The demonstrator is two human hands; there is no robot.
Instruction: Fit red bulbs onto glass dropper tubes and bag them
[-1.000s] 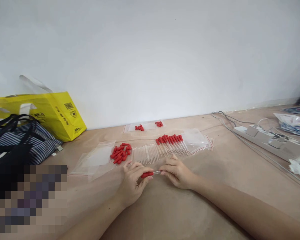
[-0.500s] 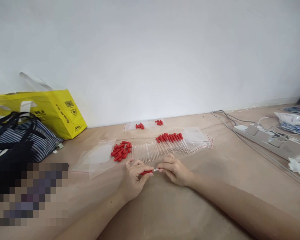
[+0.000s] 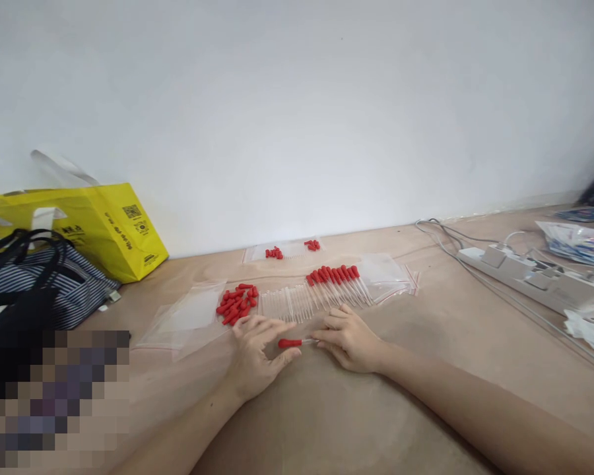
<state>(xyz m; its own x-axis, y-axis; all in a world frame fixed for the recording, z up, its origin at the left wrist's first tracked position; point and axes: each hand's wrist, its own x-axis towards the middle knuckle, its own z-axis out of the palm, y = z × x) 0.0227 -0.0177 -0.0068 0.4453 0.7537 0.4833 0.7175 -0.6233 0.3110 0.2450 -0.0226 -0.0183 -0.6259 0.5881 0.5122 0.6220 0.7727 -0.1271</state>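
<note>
My right hand [image 3: 349, 340] pinches the clear glass end of a dropper with a red rubber bulb [image 3: 290, 343], held just above the brown table [image 3: 426, 330]. My left hand [image 3: 255, 349] has its fingers spread around the red bulb without gripping it. Behind my hands lies a row of bare glass tubes [image 3: 290, 303]. To their right is a row of finished droppers with red bulbs [image 3: 336, 280]. A pile of loose red bulbs [image 3: 236, 303] sits to the left on a clear bag [image 3: 188, 316].
A yellow bag [image 3: 99, 227] and a striped dark bag [image 3: 39, 284] stand at the left. Clear zip bags [image 3: 391, 277] lie right of the droppers; another bag with a few red bulbs [image 3: 292, 249] lies by the wall. A white power strip [image 3: 529, 277] with cables lies at right.
My left hand has let go of the red bulb and spread its fingers. The dropper stays in my right hand's pinch.
</note>
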